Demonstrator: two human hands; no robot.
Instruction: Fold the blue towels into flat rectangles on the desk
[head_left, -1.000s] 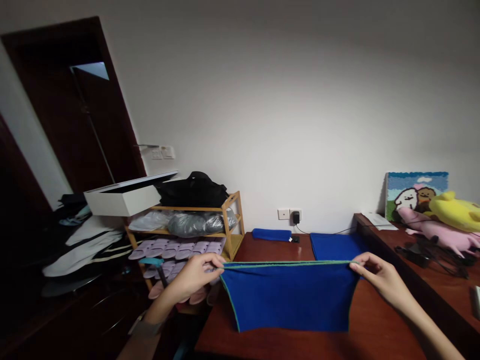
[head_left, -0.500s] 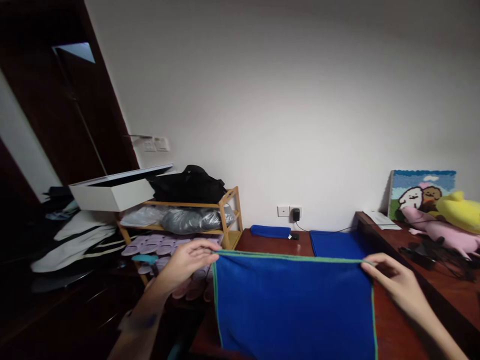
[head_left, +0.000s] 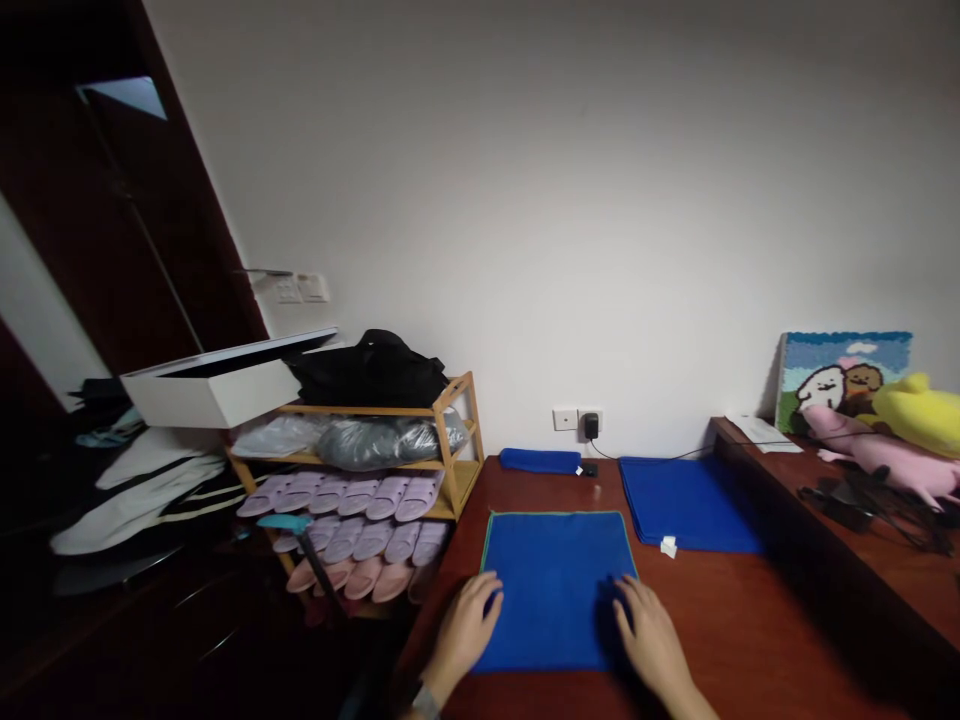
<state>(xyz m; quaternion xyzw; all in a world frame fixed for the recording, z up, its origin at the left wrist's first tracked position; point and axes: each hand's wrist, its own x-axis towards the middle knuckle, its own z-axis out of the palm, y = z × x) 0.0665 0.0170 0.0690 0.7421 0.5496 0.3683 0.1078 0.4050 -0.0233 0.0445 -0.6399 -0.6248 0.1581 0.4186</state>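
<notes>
A blue cloth with green edging lies spread flat on the reddish-brown table. My left hand rests at its left edge, fingers extended and thumb apart. At the right edge, my right hand touches the cloth with its fingers spread and slightly bent. Neither hand grips anything. Farther back on the right is a stack of folded blue cloths with a white tag at its front. A narrow folded blue cloth lies against the wall.
A wooden rack on the left holds lilac and pink slippers, plastic-wrapped bundles, a black bag and a white box. The raised right ledge carries plush toys, a picture and cables. A black plug sits in the wall socket.
The blue cloth, held up by its top corners between both hands before, now lies flat on the table. Both hands have let go of those corners and moved down and inward to its sides.
</notes>
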